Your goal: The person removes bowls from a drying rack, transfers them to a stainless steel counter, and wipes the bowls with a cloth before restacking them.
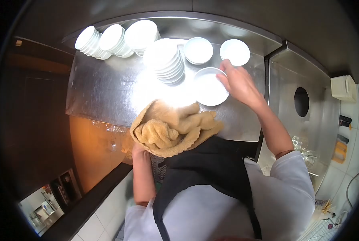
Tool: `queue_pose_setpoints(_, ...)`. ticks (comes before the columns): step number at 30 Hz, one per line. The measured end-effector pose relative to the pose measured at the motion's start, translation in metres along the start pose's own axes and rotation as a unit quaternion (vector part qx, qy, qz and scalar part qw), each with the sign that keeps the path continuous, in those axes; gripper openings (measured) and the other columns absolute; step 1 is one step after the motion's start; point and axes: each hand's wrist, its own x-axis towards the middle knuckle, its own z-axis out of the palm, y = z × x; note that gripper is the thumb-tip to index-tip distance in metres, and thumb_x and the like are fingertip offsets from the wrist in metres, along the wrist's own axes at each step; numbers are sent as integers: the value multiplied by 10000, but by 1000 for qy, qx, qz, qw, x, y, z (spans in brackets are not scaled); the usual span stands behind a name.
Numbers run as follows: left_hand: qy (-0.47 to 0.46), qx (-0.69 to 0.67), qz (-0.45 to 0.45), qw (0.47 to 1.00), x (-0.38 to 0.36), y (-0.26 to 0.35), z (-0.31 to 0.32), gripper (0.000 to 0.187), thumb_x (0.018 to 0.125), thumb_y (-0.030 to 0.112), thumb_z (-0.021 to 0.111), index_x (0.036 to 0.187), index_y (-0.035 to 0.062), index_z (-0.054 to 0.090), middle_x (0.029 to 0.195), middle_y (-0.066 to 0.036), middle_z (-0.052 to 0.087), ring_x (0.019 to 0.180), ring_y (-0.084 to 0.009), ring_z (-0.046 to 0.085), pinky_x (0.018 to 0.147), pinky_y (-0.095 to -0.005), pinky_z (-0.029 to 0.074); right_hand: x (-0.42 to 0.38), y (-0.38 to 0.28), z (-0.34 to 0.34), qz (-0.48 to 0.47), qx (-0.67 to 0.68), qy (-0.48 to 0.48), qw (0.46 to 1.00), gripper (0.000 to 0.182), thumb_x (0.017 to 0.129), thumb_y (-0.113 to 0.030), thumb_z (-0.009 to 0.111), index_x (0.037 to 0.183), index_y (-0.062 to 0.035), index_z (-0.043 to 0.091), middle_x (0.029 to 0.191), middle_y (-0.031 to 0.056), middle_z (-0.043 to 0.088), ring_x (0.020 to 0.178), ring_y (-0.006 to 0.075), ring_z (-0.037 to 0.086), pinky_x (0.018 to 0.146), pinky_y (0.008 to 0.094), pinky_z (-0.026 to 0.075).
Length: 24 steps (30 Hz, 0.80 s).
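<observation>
Right hand: the right hand point(240, 84) has the near bowl point(210, 90) by its right rim, thumb and fingers closed down to a small gap, rest of the hand off to the side
Left hand: tucked under the tan towel point(175, 126), so can't tell you what those fingers are up to, only the left forearm point(144, 176) pokes out
Near bowl: white, over the steel counter point(107, 86), just beyond the towel; can't tell if it's touching the metal
Other bowls: a far-right bowl point(235, 52) close to the right fingertips, plus a small bowl pile point(198, 50) left of it
Stacks: four tall white dish stacks point(163, 60) along the counter's back left, kinda leaning, glare washing out the biggest
Off right: round hole point(302, 101) in another steel surface, clear glasses point(303, 148) nearer the sleeve
</observation>
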Motion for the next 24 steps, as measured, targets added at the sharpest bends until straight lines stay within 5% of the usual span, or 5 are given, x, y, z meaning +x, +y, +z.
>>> queue_pose_setpoints(6,27,-11,-7,1000,-2,-9,-1,594,799,108,717,1309,-39,453,1269,-181,533,1123,-260,556,974,-370,455,47,1,-27,98,51,-87,990,425,869,-353,662,1072,0,540,744,212,643,737,377,641,677,448,481)
queue_pose_setpoints(9,33,-12,-6,999,-2,-11,1,618,794,107,718,1319,-41,430,1281,-190,516,1132,-273,548,975,-376,452,103,49,14,7,18,86,996,467,846,-350,690,1065,31,531,832,228,664,805,378,659,714,443,507)
queue_pose_setpoints(12,40,-12,-3,999,-2,-11,2,642,789,105,719,1330,-43,407,1292,-199,499,1140,-287,539,976,-381,449,132,52,60,52,-138,-16,989,381,857,-235,653,1080,47,525,933,269,652,867,412,653,756,475,516)
queue_pose_setpoints(18,68,-30,6,997,-11,-11,-3,691,779,103,721,1350,-46,362,1314,-218,465,1157,-313,522,978,-393,444,142,53,79,8,-57,69,996,305,777,52,506,1082,53,506,919,303,611,889,480,606,796,541,478)
queue_pose_setpoints(24,78,-31,17,996,-9,-14,-1,741,769,100,723,1370,-50,317,1336,-236,431,1173,-340,505,980,-405,439,133,68,80,-22,-39,113,993,334,741,73,524,1071,32,500,919,323,602,893,510,596,806,543,477)
